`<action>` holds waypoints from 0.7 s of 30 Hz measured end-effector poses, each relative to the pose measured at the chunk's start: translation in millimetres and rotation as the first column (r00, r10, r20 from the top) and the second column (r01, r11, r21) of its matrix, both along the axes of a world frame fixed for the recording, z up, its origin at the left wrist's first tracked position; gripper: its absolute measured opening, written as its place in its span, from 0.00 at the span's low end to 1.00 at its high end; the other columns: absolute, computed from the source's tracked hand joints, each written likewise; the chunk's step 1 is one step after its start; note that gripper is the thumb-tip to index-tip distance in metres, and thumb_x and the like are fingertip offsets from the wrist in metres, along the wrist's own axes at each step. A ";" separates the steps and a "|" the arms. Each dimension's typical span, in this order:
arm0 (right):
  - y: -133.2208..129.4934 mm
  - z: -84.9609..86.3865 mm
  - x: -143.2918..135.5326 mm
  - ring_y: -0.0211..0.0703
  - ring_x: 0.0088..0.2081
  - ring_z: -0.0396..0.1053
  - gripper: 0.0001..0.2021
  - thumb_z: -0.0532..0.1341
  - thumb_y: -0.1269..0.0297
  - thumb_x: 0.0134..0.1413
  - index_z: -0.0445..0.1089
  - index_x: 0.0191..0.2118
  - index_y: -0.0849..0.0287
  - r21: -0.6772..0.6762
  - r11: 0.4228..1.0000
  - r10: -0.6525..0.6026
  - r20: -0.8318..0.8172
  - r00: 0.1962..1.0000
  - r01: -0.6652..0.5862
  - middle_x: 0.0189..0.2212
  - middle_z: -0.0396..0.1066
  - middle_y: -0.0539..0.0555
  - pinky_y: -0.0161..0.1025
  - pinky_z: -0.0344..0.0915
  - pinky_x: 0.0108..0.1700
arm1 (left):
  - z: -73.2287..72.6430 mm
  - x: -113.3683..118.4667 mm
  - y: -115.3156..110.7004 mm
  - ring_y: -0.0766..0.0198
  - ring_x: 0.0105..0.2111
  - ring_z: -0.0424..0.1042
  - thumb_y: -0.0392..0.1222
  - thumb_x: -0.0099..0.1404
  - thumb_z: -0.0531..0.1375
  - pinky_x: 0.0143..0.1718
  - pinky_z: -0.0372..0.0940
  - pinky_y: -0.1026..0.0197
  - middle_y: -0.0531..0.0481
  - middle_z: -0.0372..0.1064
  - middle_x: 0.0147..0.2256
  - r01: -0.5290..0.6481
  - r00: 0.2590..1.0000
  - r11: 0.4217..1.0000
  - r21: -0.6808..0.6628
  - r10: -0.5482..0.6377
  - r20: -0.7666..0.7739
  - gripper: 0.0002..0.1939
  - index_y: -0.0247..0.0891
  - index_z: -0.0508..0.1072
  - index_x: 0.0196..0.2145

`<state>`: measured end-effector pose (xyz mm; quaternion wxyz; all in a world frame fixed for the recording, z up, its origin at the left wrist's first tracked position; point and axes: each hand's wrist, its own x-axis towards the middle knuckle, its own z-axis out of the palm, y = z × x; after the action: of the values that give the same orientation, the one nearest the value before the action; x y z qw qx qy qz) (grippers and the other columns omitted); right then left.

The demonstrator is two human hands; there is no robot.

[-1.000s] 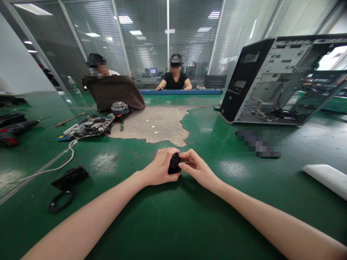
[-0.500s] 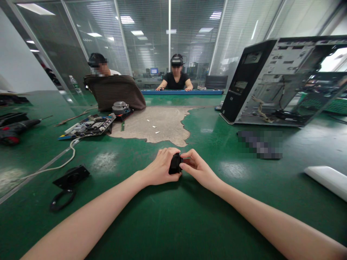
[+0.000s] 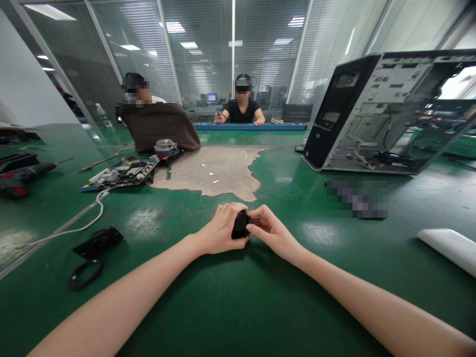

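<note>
A small black block-like part [image 3: 240,225] is held just above or on the green tabletop [image 3: 223,307], near the middle of the view. My left hand [image 3: 223,228] wraps round its left side, with the thumb below and the fingers above. On the right side of the part, the fingertips of my right hand [image 3: 269,230] are pinched against its edge. The fingers partly cover the part, so its full shape is hidden.
At left lie a black plate with a round opening [image 3: 98,243], a black ring [image 3: 86,274], a circuit board [image 3: 124,173] and a power drill [image 3: 26,176]. An open computer case [image 3: 372,114] stands right, near a white object [image 3: 449,248]. Two people [image 3: 243,106] sit across.
The person across the table has raised one hand slightly. My hands and the black part look the same.
</note>
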<state>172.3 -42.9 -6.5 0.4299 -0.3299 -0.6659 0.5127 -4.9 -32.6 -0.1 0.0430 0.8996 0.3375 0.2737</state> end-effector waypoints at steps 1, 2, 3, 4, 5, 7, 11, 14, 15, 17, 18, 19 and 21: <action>0.7 0.0 -0.2 0.40 0.39 0.67 0.10 0.59 0.64 0.50 0.58 0.38 0.55 0.002 1.000 -0.007 0.005 1.000 0.007 0.36 0.63 0.50 0.42 0.64 0.43 | 0.0 -0.1 0.0 0.52 0.46 0.60 0.40 0.51 0.58 0.46 0.54 0.49 0.43 0.57 0.46 0.003 1.000 1.000 -0.001 -0.003 0.002 0.31 0.40 0.47 0.50; 1.3 0.1 -0.2 0.40 0.40 0.67 0.11 0.59 0.64 0.49 0.58 0.39 0.55 0.004 1.000 -0.011 0.011 1.000 0.011 0.37 0.63 0.51 0.42 0.64 0.44 | 0.2 -0.2 0.0 0.52 0.46 0.60 0.41 0.51 0.58 0.46 0.54 0.49 0.43 0.57 0.46 0.005 1.000 1.000 -0.003 -0.005 0.005 0.31 0.40 0.47 0.50; 1.8 0.3 -0.1 0.40 0.41 0.66 0.12 0.59 0.65 0.49 0.58 0.41 0.55 0.005 1.000 -0.011 0.020 1.000 0.011 0.39 0.63 0.52 0.43 0.64 0.44 | 0.4 -0.2 -0.2 0.52 0.46 0.60 0.41 0.51 0.58 0.46 0.54 0.49 0.43 0.57 0.46 0.008 1.000 1.000 -0.003 -0.008 0.007 0.31 0.40 0.47 0.50; 2.1 0.6 0.2 0.41 0.41 0.66 0.13 0.59 0.65 0.49 0.58 0.42 0.56 0.004 1.000 -0.007 0.030 1.000 0.007 0.40 0.63 0.53 0.43 0.64 0.45 | 0.6 -0.3 -0.3 0.52 0.46 0.60 0.41 0.51 0.58 0.46 0.54 0.49 0.43 0.57 0.47 0.011 1.000 1.000 -0.003 -0.011 0.009 0.32 0.40 0.47 0.50; 2.2 0.9 0.5 0.41 0.42 0.66 0.14 0.59 0.65 0.50 0.58 0.43 0.56 0.004 1.000 0.001 0.039 0.999 -0.002 0.41 0.63 0.53 0.44 0.64 0.45 | 0.8 -0.3 -0.4 0.52 0.46 0.60 0.41 0.51 0.58 0.46 0.54 0.49 0.43 0.57 0.47 0.013 1.000 1.000 -0.003 -0.013 0.008 0.32 0.40 0.47 0.50; 1.5 1.1 1.3 0.41 0.42 0.66 0.13 0.59 0.65 0.49 0.58 0.42 0.55 0.012 1.000 0.026 0.045 0.999 -0.027 0.40 0.63 0.52 0.44 0.63 0.46 | 1.0 -0.3 -0.6 0.53 0.46 0.60 0.40 0.52 0.58 0.46 0.54 0.49 0.43 0.57 0.47 0.015 1.000 1.000 0.000 -0.015 0.008 0.31 0.40 0.47 0.50; -0.7 0.3 1.4 0.40 0.42 0.66 0.10 0.60 0.65 0.49 0.59 0.37 0.55 0.035 0.999 0.030 0.016 0.999 -0.030 0.37 0.63 0.50 0.43 0.63 0.47 | 0.3 -0.2 -0.2 0.53 0.45 0.60 0.41 0.52 0.58 0.46 0.54 0.49 0.43 0.57 0.47 0.015 1.000 1.000 0.008 -0.015 0.006 0.31 0.40 0.46 0.50; -0.4 -0.2 0.3 0.40 0.39 0.67 0.09 0.59 0.63 0.50 0.59 0.36 0.55 0.022 1.000 0.001 0.017 1.000 -0.002 0.35 0.64 0.50 0.42 0.64 0.43 | -0.3 -0.1 0.1 0.53 0.45 0.60 0.41 0.52 0.58 0.46 0.54 0.49 0.43 0.57 0.46 0.008 1.000 1.000 0.002 -0.008 -0.002 0.31 0.39 0.47 0.50; 0.1 -0.1 0.0 0.40 0.39 0.67 0.09 0.59 0.63 0.50 0.59 0.37 0.55 0.019 1.000 -0.006 0.022 1.000 0.006 0.35 0.64 0.50 0.42 0.64 0.43 | -0.2 -0.1 0.0 0.53 0.45 0.60 0.41 0.52 0.58 0.46 0.54 0.49 0.43 0.57 0.46 0.009 1.000 1.000 0.000 -0.009 -0.004 0.31 0.39 0.47 0.50; 1.3 0.4 -0.3 0.41 0.40 0.66 0.12 0.59 0.64 0.50 0.58 0.40 0.56 0.016 1.000 -0.012 0.033 0.999 0.011 0.38 0.63 0.52 0.43 0.64 0.44 | 0.3 0.0 -0.3 0.53 0.44 0.60 0.41 0.52 0.58 0.46 0.54 0.50 0.43 0.57 0.46 0.012 1.000 1.000 -0.002 -0.012 -0.004 0.31 0.39 0.47 0.50; 1.7 0.7 -0.2 0.41 0.41 0.66 0.13 0.59 0.64 0.50 0.57 0.41 0.56 0.013 1.000 -0.010 0.040 0.999 0.009 0.39 0.63 0.53 0.43 0.64 0.44 | 0.6 0.0 -0.5 0.53 0.44 0.60 0.41 0.51 0.58 0.46 0.54 0.50 0.43 0.57 0.46 0.014 1.000 1.000 -0.003 -0.014 -0.003 0.31 0.39 0.47 0.50; 2.0 1.1 0.0 0.41 0.42 0.66 0.14 0.58 0.65 0.50 0.57 0.43 0.56 0.012 1.000 -0.003 0.047 0.999 0.002 0.40 0.63 0.53 0.44 0.64 0.45 | 0.8 -0.1 -0.7 0.53 0.45 0.60 0.41 0.52 0.58 0.46 0.54 0.50 0.43 0.57 0.46 0.015 1.000 1.000 -0.002 -0.015 -0.002 0.31 0.39 0.47 0.50; 1.8 1.3 0.8 0.41 0.42 0.66 0.14 0.59 0.66 0.50 0.57 0.42 0.56 0.017 1.000 0.022 0.057 0.998 -0.023 0.40 0.63 0.53 0.44 0.63 0.46 | 1.0 -0.4 -0.8 0.53 0.45 0.60 0.41 0.52 0.58 0.46 0.54 0.50 0.43 0.57 0.46 0.017 1.000 1.000 0.000 -0.017 0.001 0.31 0.40 0.47 0.50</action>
<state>173.0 -41.2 -5.2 0.4078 -0.3329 -0.6862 0.5020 -5.3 -33.5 0.9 0.0452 0.9023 0.3299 0.2737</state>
